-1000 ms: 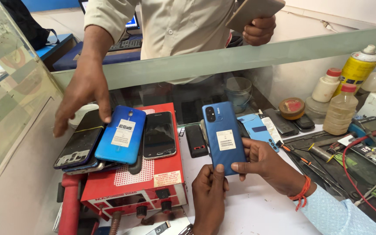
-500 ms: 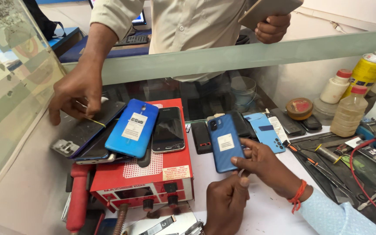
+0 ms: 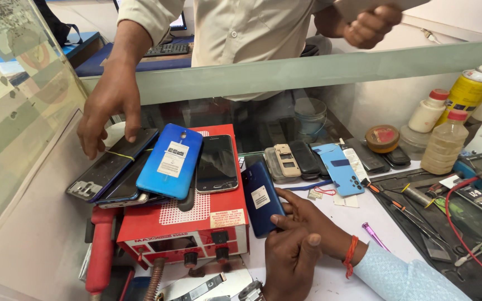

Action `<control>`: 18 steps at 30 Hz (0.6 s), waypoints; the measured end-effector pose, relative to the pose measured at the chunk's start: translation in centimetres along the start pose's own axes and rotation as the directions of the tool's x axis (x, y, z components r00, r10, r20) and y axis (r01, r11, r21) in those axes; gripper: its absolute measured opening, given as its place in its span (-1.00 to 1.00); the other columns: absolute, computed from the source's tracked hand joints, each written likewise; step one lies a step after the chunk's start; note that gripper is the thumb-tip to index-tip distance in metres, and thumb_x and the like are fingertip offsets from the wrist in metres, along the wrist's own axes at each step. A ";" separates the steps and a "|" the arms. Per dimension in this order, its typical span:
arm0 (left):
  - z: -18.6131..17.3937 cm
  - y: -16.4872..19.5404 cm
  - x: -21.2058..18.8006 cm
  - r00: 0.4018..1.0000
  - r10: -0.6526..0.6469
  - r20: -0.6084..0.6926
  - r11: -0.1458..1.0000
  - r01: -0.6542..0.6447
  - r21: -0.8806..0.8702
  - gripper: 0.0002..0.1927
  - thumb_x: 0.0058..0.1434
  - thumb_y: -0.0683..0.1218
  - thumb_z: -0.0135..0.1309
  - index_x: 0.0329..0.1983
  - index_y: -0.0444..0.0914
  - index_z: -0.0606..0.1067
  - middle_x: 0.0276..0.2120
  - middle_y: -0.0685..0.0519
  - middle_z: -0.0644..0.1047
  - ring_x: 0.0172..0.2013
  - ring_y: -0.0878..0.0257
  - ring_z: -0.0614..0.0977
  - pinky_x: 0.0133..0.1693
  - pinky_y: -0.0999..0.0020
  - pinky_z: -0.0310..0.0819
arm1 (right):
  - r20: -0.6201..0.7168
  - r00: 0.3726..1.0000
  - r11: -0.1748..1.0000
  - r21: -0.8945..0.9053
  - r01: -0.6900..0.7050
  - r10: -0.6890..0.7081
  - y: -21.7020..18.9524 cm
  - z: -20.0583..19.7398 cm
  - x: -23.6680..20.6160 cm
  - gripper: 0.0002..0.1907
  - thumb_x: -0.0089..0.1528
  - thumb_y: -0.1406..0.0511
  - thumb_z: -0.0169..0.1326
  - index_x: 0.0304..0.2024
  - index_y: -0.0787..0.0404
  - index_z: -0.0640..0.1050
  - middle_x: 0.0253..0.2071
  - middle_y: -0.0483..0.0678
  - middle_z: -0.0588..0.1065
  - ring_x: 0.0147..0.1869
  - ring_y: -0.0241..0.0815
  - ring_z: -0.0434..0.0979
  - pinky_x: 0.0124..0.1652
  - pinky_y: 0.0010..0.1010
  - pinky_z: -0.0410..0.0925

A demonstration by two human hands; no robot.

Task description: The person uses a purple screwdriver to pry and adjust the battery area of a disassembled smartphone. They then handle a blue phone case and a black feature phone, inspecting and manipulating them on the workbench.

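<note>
A dark blue phone (image 3: 260, 198) with a white sticker on its back lies tilted against the side of a red box-shaped machine (image 3: 196, 223). My left hand (image 3: 291, 262) grips its lower end. My right hand (image 3: 316, 220), with an orange thread at the wrist, holds its right edge with the fingertips. On top of the red machine rest a bright blue phone (image 3: 171, 161), a black phone (image 3: 216, 164) and a few dark phones (image 3: 112, 170). Another person's hand (image 3: 110, 106) reaches over the glass partition toward those dark phones.
The other person's second hand (image 3: 369, 22) holds a flat device behind the glass (image 3: 308, 69). A light blue phone back (image 3: 338, 170), several phone parts, screwdrivers (image 3: 397, 203), bottles (image 3: 444, 142), a yellow spray can (image 3: 470, 89) and a red cable (image 3: 453, 206) lie to the right.
The dark blue phone was held upright in both my hands; now it is lowered against the red machine. The other person's hand has lifted slightly off the stacked phones.
</note>
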State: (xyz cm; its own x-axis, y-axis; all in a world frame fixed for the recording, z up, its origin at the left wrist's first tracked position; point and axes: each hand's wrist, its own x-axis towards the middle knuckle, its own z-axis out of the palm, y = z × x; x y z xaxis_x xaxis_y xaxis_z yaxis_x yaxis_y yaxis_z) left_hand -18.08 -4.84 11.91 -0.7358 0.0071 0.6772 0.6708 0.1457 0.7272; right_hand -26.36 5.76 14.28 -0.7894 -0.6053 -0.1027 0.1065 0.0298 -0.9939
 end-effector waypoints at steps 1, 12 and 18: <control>0.0 0.0 0.0 1.000 -0.022 0.007 1.000 0.022 -0.005 -0.43 0.52 0.09 -0.10 -0.61 -0.28 0.39 -0.68 0.03 0.45 -0.64 0.22 0.53 -0.50 0.26 0.31 | 0.016 1.000 1.000 0.018 -0.006 0.006 0.2 -0.1 0.0 -0.12 0.21 0.33 0.11 0.53 0.11 0.07 0.04 0.13 0.58 0.01 -0.19 0.66 -0.10 -0.44 0.57; 0.3 -0.2 0.3 0.999 0.012 -0.030 1.000 -0.011 0.022 -0.41 0.53 0.09 -0.14 -0.65 -0.24 0.35 -0.74 0.10 0.38 -0.70 0.28 0.44 -0.53 0.32 0.23 | -0.055 0.970 0.780 -0.605 0.157 -0.238 2.2 -2.0 0.3 -0.17 0.08 0.43 0.17 0.42 0.20 0.27 -0.28 -0.09 0.53 -0.42 -0.37 0.44 -0.41 -0.51 0.41; 0.4 -0.3 0.3 0.999 0.015 -0.043 0.998 -0.012 0.056 -0.40 0.55 0.08 -0.18 -0.65 -0.25 0.35 -0.75 0.10 0.38 -0.71 0.30 0.44 -0.52 0.30 0.21 | -0.084 0.946 0.705 -0.688 0.173 -0.314 1.3 -2.0 -0.6 -0.27 0.07 0.41 0.17 0.32 0.24 0.35 -0.48 -0.14 0.52 -0.51 -0.40 0.48 -0.43 -0.54 0.40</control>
State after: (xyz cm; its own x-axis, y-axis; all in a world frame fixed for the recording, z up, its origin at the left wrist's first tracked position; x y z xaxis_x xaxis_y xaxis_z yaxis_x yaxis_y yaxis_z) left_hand -18.53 -4.46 11.86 -0.7210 -0.0338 0.6921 0.6735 0.2006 0.7114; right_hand -26.97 7.79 12.95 -0.8309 -0.5146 0.2115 -0.4774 0.4641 -0.7461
